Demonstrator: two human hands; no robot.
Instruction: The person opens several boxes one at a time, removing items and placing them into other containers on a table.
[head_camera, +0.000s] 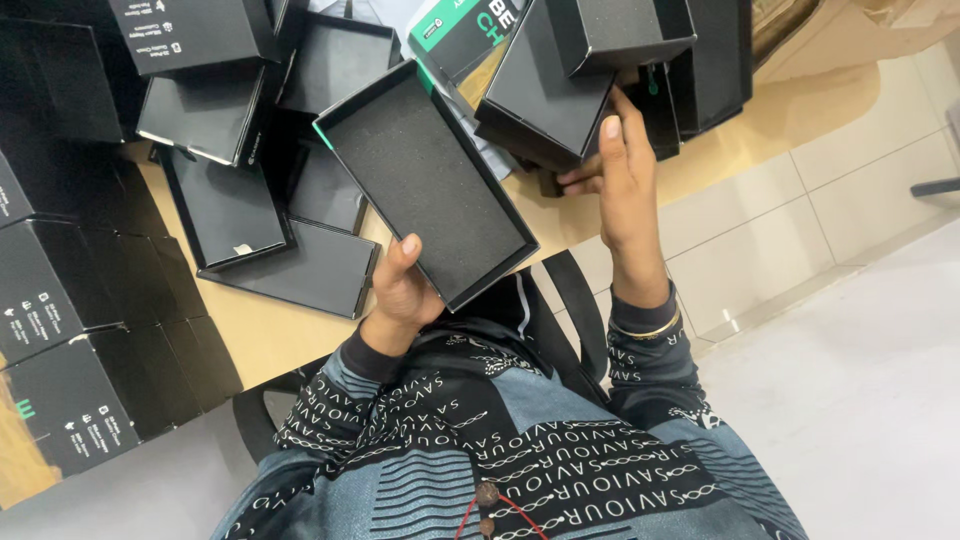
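Observation:
My left hand (402, 293) holds an open black box tray (425, 180) with a dark foam lining, thumb on its near edge, tilted above the wooden table (270, 330). My right hand (622, 185) reaches up to a stack of black boxes (560, 85), fingers touching the underside of a black box there; its grip is partly hidden.
Several black boxes and lids (230, 200) lie across the table's back and left. Closed black cartons (60, 300) with white print stand at the left edge. A green-and-white package (455, 30) lies behind. A black chair (570, 300) and pale tiled floor (780, 210) are to the right.

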